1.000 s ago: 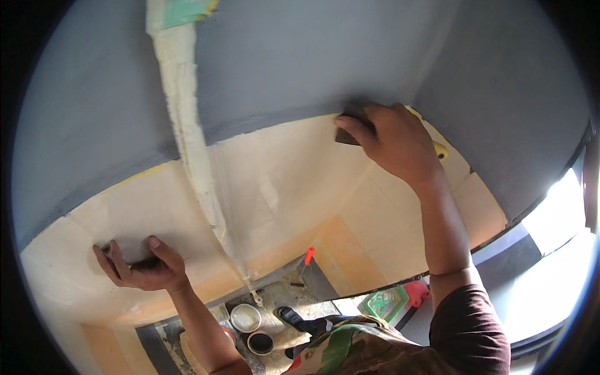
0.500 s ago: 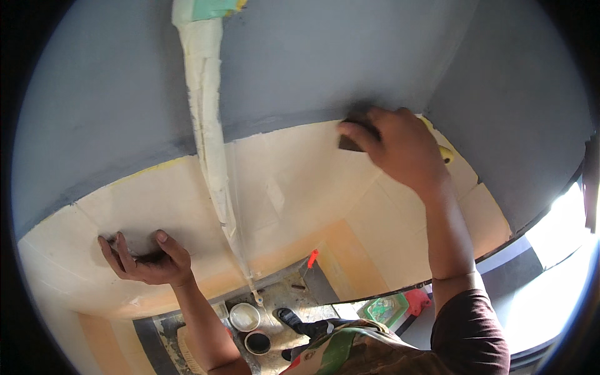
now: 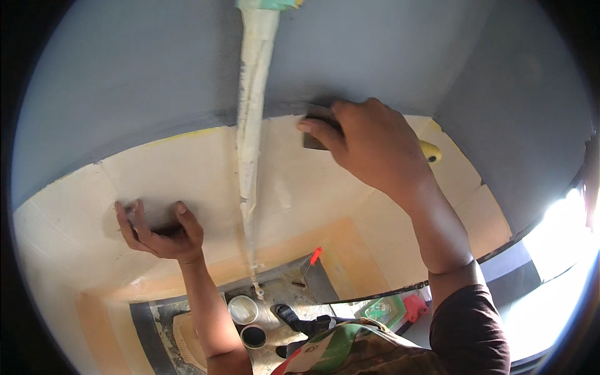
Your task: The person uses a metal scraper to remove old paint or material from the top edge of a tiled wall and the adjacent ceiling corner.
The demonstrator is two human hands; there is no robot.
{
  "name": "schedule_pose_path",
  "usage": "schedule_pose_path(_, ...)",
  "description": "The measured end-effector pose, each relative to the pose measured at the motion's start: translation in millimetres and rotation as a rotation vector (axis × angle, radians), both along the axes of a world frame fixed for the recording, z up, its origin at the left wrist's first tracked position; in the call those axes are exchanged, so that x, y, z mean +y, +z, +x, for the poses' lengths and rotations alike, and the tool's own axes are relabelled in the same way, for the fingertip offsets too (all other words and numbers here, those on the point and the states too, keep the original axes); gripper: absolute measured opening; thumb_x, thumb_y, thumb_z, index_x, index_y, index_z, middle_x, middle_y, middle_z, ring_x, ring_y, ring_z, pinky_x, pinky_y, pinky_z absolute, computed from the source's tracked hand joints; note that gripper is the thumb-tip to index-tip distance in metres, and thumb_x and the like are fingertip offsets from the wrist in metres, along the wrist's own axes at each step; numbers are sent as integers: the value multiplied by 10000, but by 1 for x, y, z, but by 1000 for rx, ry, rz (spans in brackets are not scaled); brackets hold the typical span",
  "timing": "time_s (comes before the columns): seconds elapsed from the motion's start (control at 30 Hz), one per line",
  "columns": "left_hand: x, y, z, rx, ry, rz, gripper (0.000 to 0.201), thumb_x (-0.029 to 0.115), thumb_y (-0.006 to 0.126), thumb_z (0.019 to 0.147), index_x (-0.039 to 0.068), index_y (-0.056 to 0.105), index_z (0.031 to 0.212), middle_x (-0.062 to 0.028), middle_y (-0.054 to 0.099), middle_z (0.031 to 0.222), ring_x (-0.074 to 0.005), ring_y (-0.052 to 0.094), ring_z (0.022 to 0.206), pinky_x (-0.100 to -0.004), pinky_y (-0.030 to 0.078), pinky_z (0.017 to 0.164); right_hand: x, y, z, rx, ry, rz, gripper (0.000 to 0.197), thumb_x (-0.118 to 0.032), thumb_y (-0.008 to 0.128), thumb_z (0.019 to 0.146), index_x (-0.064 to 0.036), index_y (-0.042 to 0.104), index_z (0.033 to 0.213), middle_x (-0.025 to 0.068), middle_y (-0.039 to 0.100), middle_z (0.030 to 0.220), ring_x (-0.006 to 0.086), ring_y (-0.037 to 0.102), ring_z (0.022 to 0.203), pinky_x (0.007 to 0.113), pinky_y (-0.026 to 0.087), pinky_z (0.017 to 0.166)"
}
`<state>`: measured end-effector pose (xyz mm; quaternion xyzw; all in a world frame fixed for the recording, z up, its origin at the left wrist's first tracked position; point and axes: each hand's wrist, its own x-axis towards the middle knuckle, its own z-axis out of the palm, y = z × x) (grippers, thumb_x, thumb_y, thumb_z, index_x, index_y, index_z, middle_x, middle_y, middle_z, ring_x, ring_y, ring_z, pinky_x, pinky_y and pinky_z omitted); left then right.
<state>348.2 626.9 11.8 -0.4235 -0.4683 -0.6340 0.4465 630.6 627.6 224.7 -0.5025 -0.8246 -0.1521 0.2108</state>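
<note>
- The right hand (image 3: 375, 140) is raised to the wall with its fingers curled over a small dark block (image 3: 315, 128), pressing it flat against the surface just where the grey paint (image 3: 137, 69) meets the cream paint (image 3: 187, 169); a flat press like that keeps the whole face of the block in contact
- The block sits just right of the pale wrapped pipe (image 3: 253, 106) that runs down the wall, close to it but whether it touches cannot be told
- The left hand (image 3: 162, 231) is lower and well apart, on the cream part of the wall, fingers half curled with a small dark thing under them; what it is cannot be made out, and the hand looks planted there as a brace for balance
- A yellow knob or handle (image 3: 431, 151) shows just behind the right wrist, mostly hidden
- Far below, on a spattered floor (image 3: 284, 294), stand two round tins (image 3: 244, 309), one pale inside and one dark, kept within reach of the work
- A dark shoe (image 3: 289, 315) is beside them, and a green basket (image 3: 384, 309) lies further right
</note>
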Motion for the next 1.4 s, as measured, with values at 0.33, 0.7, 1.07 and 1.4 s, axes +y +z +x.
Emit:
schedule_pose_path(0.33,11,-2,8,1,32,-12,549,372,693,1001,-4,575,1383,-269,501,1502,-410,485,1384,-519,394,1110,-16,-30,30,228,65,109,423,-397,633,1052,17,615,964,201,664,640,435,697,637,520,551,604)
schedule_pose_path(0.7,5,-4,-12,184,173,-93,678,514,550,1066,-40,484,1451,-277,452,1536,-438,443,1452,-574,364,1095,-200,-208,198,1025,38,-621,302,-201,598,1069,-29,472,1282,205,708,882,339,700,652,457,545,634)
schedule_pose_path(1.07,-61,-10,49,0,-16,-484,668,408,585,1092,-14,413,1579,-256,421,1627,-402,381,1533,-536,345,1224,-347,-278,245,1619,-366,-684,144,-124,491,1113,-68,461,1242,51,603,767,130,574,561,299,491,491)
schedule_pose_path(1.4,-313,-103,372,-485,-1897,-1350,623,503,472,1129,-13,508,1477,-158,640,1413,-256,650,1268,-409,446,1137,-353,-261,259,1495,-120,-202,153,-6,520,1093,-14,474,1238,144,726,997,185,751,898,335,608,768)
